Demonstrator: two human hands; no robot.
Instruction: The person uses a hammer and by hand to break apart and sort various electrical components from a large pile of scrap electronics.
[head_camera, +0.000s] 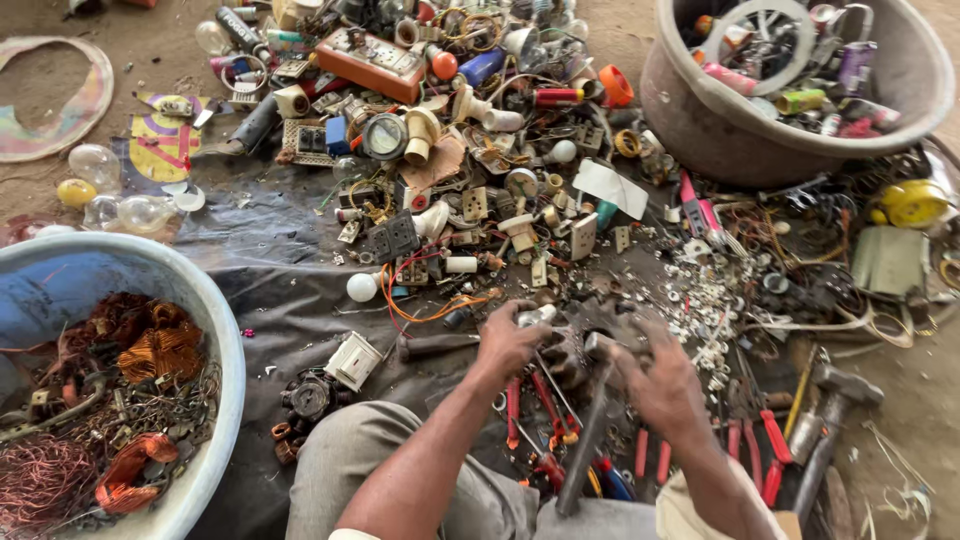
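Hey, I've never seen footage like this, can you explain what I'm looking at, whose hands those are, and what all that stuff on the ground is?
This is one picture from a camera worn on a person's head, looking down at their own bare hands. The left hand grips a small silvery metal part. The right hand is blurred and rests by a long grey hammer. On the dark ground sheet lie scrap switches, bulbs and red-handled pliers. The pale blue basin holds copper wire coils; the brown tub holds mixed scrap.
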